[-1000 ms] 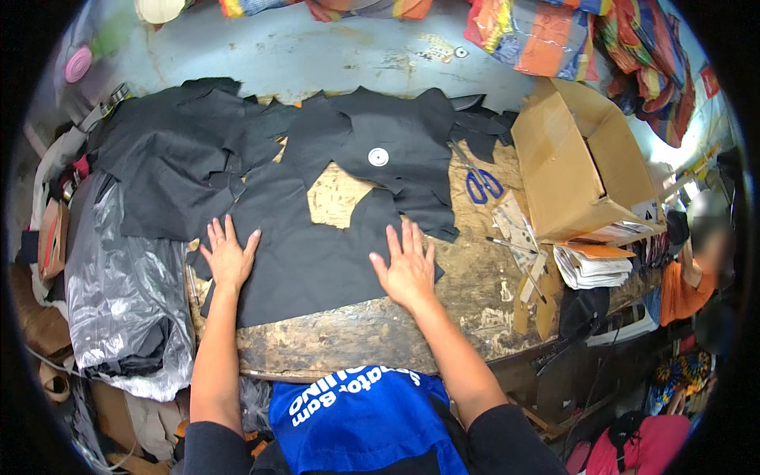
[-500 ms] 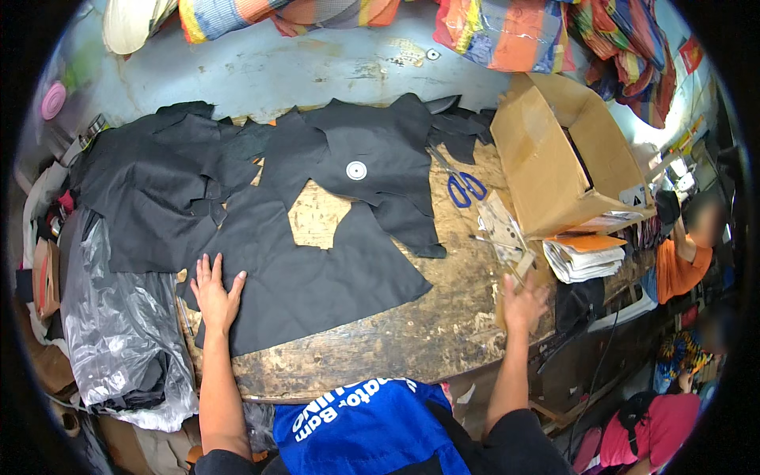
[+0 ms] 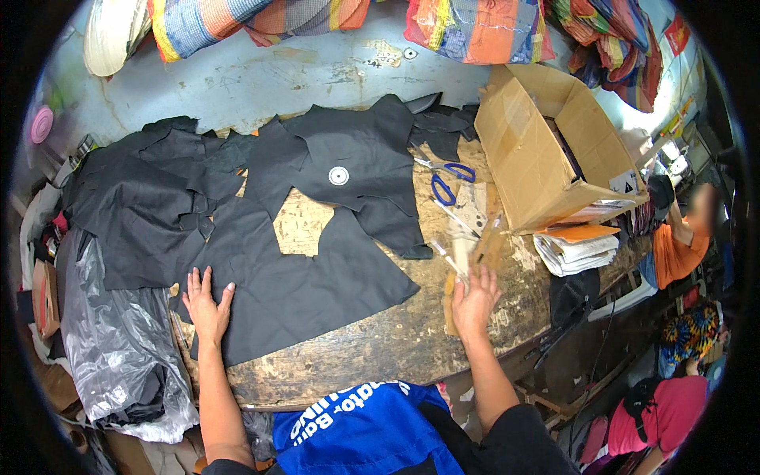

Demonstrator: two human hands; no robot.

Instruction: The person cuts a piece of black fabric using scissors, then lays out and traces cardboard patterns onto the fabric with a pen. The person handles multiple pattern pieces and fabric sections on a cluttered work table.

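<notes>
Flat on the near left part of a large black sheet, probably leather (image 3: 324, 281), my left hand (image 3: 207, 309) rests with its fingers spread. My right hand (image 3: 476, 301) is at the bench's near right, its fingers curled over tan pattern pieces (image 3: 453, 307); its grip is partly hidden. Thin pen-like tools (image 3: 457, 218) lie over the pieces just beyond the fingers. Blue-handled scissors (image 3: 443, 188) lie farther back, their blades toward the black material. A round white disc with a dark centre (image 3: 339, 176) sits on the black sheet.
A tall open cardboard box (image 3: 522, 150) stands at the back right, with folded white cloth or paper (image 3: 578, 252) before it. More black pieces (image 3: 146, 198) cover the left. Clear plastic (image 3: 119, 348) hangs over the left edge. Other people (image 3: 681, 249) are at far right.
My right hand has moved left along the bench, and the tan pieces and thin tools have shifted left with it. The scissors have turned slightly. My left hand stays on the black sheet.
</notes>
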